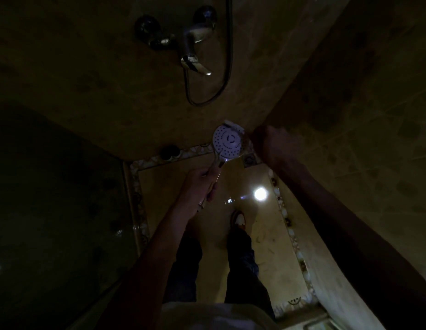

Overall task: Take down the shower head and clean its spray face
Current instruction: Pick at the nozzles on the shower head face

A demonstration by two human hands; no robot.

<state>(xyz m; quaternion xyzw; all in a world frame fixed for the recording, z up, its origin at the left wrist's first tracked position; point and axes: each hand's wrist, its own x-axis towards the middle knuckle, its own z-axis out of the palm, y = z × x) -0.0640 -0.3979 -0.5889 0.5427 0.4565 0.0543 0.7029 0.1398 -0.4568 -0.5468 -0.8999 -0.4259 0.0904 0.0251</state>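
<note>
While the left hand grips the shower head by its handle, spray face up, mid-scene, no brand/writing is legible. Right hand sits just right of it, fingers curled, grip too dark to tell.

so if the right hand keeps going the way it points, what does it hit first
Most likely the rim of the shower head, which the left hand holds by the handle. The right hand is a dark fist just beside it; depth is hard to judge in this light.
</note>
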